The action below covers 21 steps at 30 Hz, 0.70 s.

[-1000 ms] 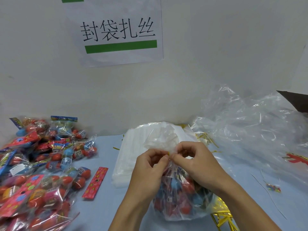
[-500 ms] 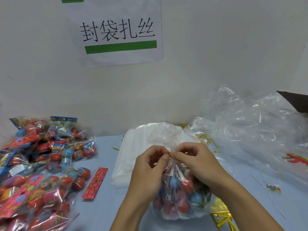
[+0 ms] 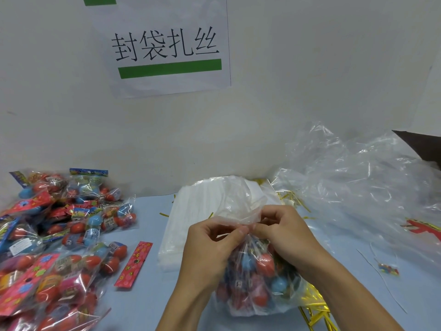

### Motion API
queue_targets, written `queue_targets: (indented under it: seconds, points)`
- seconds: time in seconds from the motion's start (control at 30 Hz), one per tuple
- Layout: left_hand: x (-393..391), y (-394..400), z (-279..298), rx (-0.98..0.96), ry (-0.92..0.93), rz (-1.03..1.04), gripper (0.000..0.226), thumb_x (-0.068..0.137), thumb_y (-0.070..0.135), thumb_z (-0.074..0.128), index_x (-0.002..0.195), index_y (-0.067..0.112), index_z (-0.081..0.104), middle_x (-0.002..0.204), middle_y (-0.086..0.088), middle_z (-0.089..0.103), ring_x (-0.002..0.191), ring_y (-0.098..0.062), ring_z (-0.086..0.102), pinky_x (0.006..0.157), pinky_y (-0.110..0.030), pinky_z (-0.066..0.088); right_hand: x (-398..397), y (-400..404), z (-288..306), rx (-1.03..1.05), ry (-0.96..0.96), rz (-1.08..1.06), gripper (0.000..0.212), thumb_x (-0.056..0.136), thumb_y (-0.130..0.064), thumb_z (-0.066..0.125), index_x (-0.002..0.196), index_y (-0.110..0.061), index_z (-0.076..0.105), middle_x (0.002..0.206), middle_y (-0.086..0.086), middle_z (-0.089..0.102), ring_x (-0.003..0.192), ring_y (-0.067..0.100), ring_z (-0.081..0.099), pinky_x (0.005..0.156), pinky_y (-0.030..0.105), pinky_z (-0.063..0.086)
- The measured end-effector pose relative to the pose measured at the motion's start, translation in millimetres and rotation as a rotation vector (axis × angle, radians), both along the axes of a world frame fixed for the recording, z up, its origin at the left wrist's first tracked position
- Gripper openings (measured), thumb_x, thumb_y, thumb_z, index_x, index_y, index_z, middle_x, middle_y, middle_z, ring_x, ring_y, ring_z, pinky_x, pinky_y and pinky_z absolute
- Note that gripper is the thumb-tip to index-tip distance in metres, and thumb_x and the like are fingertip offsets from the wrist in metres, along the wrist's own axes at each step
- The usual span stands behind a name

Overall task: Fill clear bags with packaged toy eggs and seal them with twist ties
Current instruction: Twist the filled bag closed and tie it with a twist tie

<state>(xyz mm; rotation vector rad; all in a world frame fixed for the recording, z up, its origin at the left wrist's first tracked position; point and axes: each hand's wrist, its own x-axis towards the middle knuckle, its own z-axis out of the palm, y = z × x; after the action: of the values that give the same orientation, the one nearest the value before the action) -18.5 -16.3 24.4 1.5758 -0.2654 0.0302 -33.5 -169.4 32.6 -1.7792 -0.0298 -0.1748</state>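
A clear bag [image 3: 257, 283] filled with red and blue packaged toy eggs stands on the blue table in front of me. Its gathered neck rises between my hands. My left hand [image 3: 210, 244] pinches the neck from the left, thumb and forefinger pressed together. My right hand [image 3: 284, 232] pinches it from the right, fingers curled over the top. A gold twist tie at the neck is mostly hidden by my fingertips. The loose bag mouth [image 3: 238, 211] flares above my fingers.
A heap of packaged toy eggs [image 3: 59, 235] covers the left of the table, with a red header card [image 3: 133, 263] beside it. A stack of flat clear bags [image 3: 191, 211] lies behind my hands. Crumpled plastic [image 3: 358, 192] fills the right; gold twist ties [image 3: 315, 311] lie at the bag's right.
My fingertips have shifted slightly around the bag neck, and the eggs inside have turned a little. The bag stays in the same spot.
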Motion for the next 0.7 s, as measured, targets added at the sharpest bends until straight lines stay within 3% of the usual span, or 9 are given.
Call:
queue_targets:
  seconds: [0.13, 0.17, 0.3, 0.37, 0.43, 0.5, 0.57, 0.63, 0.7]
  points:
    - [-0.1, 2.2, 2.2, -0.091, 0.102, -0.048, 0.003, 0.073, 0.015, 0.079, 0.075, 0.012, 0.080, 0.080, -0.010, 0.076, 0.076, -0.020, 0.073, 0.066, -0.022, 0.056, 1.5, -2.3, -2.0, -0.020, -0.011, -0.001, 0.024, 0.087, -0.001, 0.070, 0.081, -0.022, 0.081, 0.084, 0.003, 0.079, 0.086, 0.020, 0.075, 0.082, 0.031, 0.060]
    - [-0.1, 2.9, 2.0, -0.089, 0.113, -0.055, 0.012, 0.066, 0.021, 0.082, 0.076, 0.013, 0.080, 0.081, -0.010, 0.077, 0.077, -0.021, 0.074, 0.066, -0.022, 0.057, 1.5, -2.4, -1.8, -0.023, -0.019, 0.010, 0.026, 0.087, 0.001, 0.071, 0.081, -0.022, 0.081, 0.084, 0.003, 0.079, 0.086, 0.020, 0.075, 0.082, 0.032, 0.060]
    - [0.6, 3.7, 2.0, -0.014, 0.161, -0.029, 0.025, 0.063, 0.012, 0.087, 0.086, 0.011, 0.077, 0.083, -0.007, 0.077, 0.080, -0.022, 0.074, 0.066, -0.026, 0.057, -0.4, -1.5, 1.2, -0.043, -0.068, 0.054, 0.038, 0.086, 0.001, 0.071, 0.072, -0.033, 0.080, 0.080, -0.006, 0.078, 0.080, 0.010, 0.073, 0.069, 0.016, 0.054]
    - [-1.2, 3.5, 4.2, 0.026, 0.147, -0.017, 0.037, 0.053, 0.028, 0.091, 0.085, 0.015, 0.076, 0.082, -0.002, 0.077, 0.081, -0.021, 0.074, 0.069, -0.029, 0.057, -0.4, -1.1, 1.5, -0.068, -0.084, 0.056, 0.038, 0.085, 0.000, 0.071, 0.069, -0.034, 0.079, 0.079, -0.007, 0.077, 0.078, 0.007, 0.072, 0.068, 0.012, 0.051]
    - [-6.0, 2.0, 7.3, 0.080, 0.096, -0.004, 0.045, 0.043, 0.050, 0.085, 0.076, 0.021, 0.077, 0.076, 0.002, 0.076, 0.074, -0.014, 0.074, 0.063, -0.022, 0.057, -0.3, 0.2, 0.1, -0.079, -0.088, 0.051, 0.035, 0.084, 0.000, 0.071, 0.069, -0.031, 0.079, 0.079, -0.005, 0.077, 0.078, 0.009, 0.072, 0.069, 0.013, 0.051]
    - [-10.6, 0.0, 10.1, 0.117, 0.039, 0.026, 0.042, 0.046, 0.054, 0.081, 0.073, 0.022, 0.076, 0.074, 0.006, 0.076, 0.069, -0.008, 0.072, 0.058, -0.016, 0.054, 0.4, 1.4, -2.2, -0.057, -0.074, 0.043, 0.026, 0.084, -0.001, 0.070, 0.074, -0.022, 0.080, 0.080, 0.001, 0.077, 0.081, 0.015, 0.073, 0.074, 0.022, 0.057]
    - [-10.4, -1.3, 8.4, 0.167, -0.001, 0.037, 0.032, 0.059, 0.042, 0.085, 0.082, 0.022, 0.077, 0.079, 0.009, 0.077, 0.074, -0.006, 0.073, 0.067, -0.021, 0.057, 1.9, 1.8, -4.7, -0.028, -0.050, 0.023, 0.019, 0.086, -0.001, 0.067, 0.076, -0.013, 0.077, 0.082, 0.008, 0.076, 0.085, 0.025, 0.073, 0.081, 0.034, 0.059]
    - [-8.4, -1.9, 6.2, 0.207, -0.022, 0.067, 0.017, 0.074, 0.026, 0.085, 0.088, 0.022, 0.078, 0.082, 0.012, 0.076, 0.079, -0.002, 0.072, 0.074, -0.021, 0.057, 2.5, 1.2, -5.6, 0.005, -0.038, 0.012, 0.023, 0.089, -0.002, 0.066, 0.071, -0.014, 0.073, 0.082, 0.013, 0.073, 0.083, 0.029, 0.070, 0.081, 0.036, 0.056]
    - [-7.8, -2.5, 4.4, 0.231, -0.033, 0.099, 0.011, 0.079, 0.023, 0.082, 0.089, 0.024, 0.078, 0.082, 0.016, 0.076, 0.080, 0.001, 0.070, 0.074, -0.018, 0.056, 1.8, 0.3, -4.5, 0.017, -0.043, 0.037, 0.021, 0.091, -0.005, 0.065, 0.072, -0.013, 0.072, 0.082, 0.014, 0.072, 0.081, 0.025, 0.068, 0.080, 0.035, 0.054]
